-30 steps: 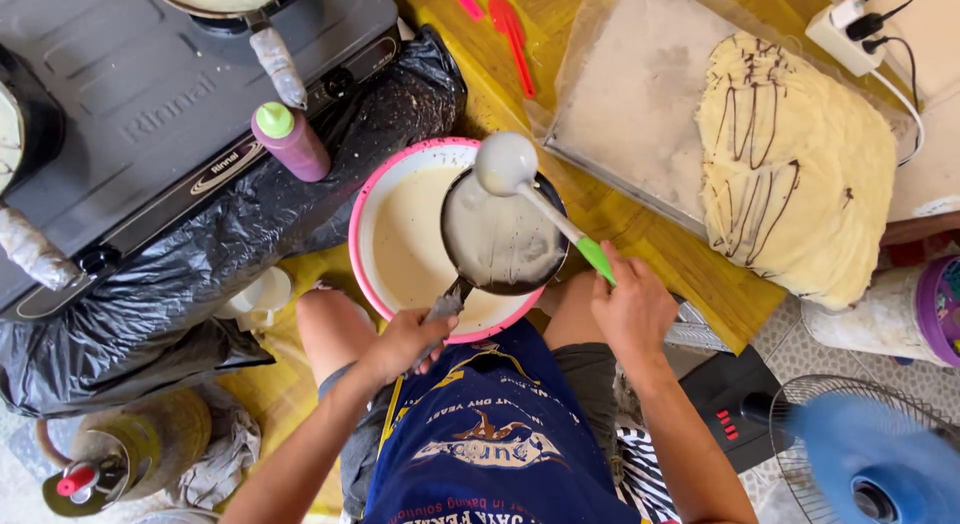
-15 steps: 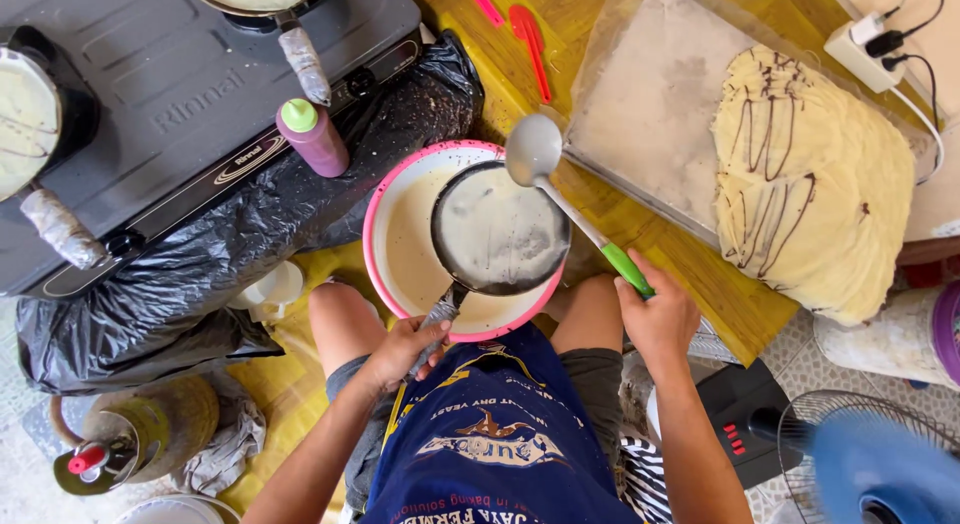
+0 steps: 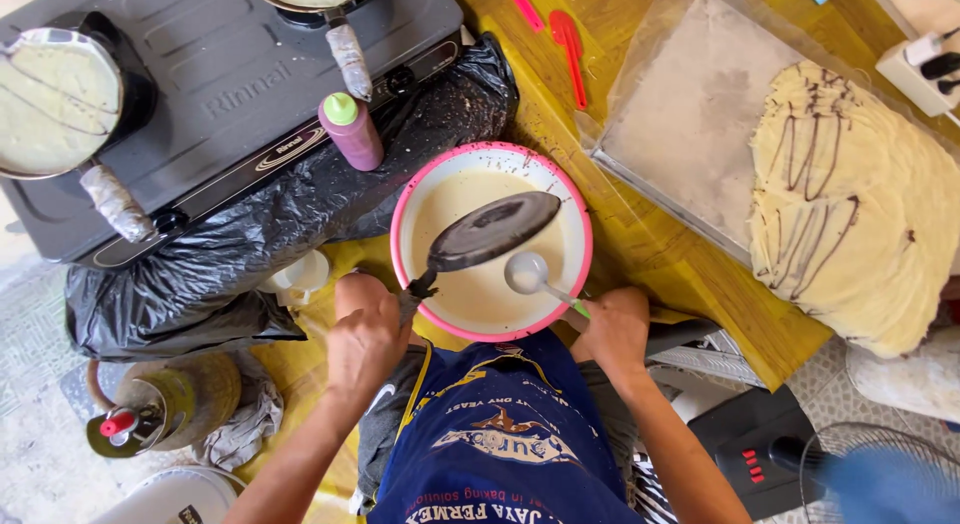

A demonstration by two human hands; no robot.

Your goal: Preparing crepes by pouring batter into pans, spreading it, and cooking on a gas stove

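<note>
One pink-rimmed round bowl of pale batter [image 3: 560, 314] sits at the near edge of the yellow wooden table [image 3: 690, 274]. The left hand [image 3: 365, 339] grips the handle of one small dark round pan [image 3: 492, 230], tilted over the bowl. The right hand [image 3: 615, 329] is closed around one green-handled metal ladle [image 3: 527, 272] inside it. Two more pans rest on the black stove [image 3: 230, 94].

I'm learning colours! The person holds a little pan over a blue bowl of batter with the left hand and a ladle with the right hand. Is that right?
Nearly. The head view shows the bowl has a pink rim, not blue. The rest holds: the left hand holds the small dark pan over the batter, and the right hand holds the ladle.
</note>
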